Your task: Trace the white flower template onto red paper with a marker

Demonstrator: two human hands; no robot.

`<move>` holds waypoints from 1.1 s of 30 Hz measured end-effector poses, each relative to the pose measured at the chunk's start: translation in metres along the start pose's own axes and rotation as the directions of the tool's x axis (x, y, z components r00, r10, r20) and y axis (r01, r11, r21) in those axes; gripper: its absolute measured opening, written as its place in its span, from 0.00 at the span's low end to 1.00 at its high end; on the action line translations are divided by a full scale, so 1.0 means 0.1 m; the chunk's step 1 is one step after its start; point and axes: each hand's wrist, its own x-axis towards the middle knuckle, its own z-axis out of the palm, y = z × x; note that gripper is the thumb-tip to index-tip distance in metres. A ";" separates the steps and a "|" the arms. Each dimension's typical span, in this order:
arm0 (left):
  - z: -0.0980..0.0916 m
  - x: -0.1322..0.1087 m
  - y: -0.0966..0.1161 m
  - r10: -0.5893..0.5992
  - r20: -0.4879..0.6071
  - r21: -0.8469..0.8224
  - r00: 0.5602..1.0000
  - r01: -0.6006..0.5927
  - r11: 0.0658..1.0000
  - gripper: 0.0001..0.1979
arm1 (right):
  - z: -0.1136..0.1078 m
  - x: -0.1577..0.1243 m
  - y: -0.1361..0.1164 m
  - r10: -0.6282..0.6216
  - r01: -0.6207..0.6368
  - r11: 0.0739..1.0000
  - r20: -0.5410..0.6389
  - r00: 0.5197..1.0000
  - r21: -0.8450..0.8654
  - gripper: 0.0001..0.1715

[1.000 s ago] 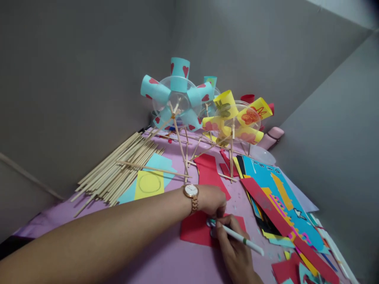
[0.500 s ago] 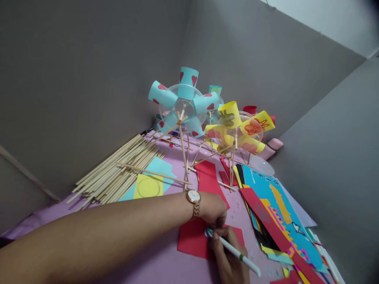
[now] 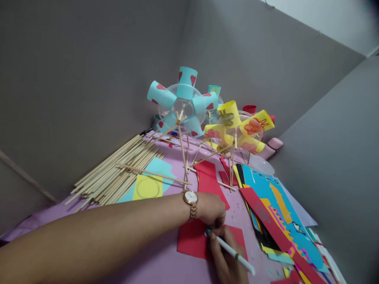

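Note:
A white marker (image 3: 237, 255) with a green band slants through my right hand (image 3: 226, 260), whose fingers are closed around it. Its tip end is over a sheet of red paper (image 3: 191, 242) lying on the purple tabletop. My left hand (image 3: 211, 208), with a watch (image 3: 190, 198) on its wrist, reaches across from the left. Its fingers are curled down onto the paper beside the tip; what they hold, if anything, is hidden. A small pale round item (image 3: 207, 232) shows on the paper right by the fingertips.
Thin wooden sticks (image 3: 118, 171) lie piled at left, near yellow paper (image 3: 148, 187) with a drawn circle. Behind stand a blue-cup wheel (image 3: 186, 88) and a yellow-cup wheel (image 3: 229, 114) on stick legs. Coloured sheets (image 3: 260, 181) are stacked at right.
The marker's back end has swung slightly left and down in my right hand. My left hand stays in nearly the same place on the red paper.

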 end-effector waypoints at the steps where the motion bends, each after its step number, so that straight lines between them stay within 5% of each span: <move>1: 0.00 0.00 0.00 -0.001 -0.004 0.000 1.000 0.001 1.000 0.10 | 0.00 0.00 0.00 -0.006 0.006 1.000 -0.008 1.000 -0.001 0.13; 33: 0.04 -0.02 -0.01 -0.025 -0.030 -0.102 0.999 0.022 0.995 0.09 | -0.03 -0.03 0.00 -0.085 0.085 0.996 0.033 0.996 -0.016 0.11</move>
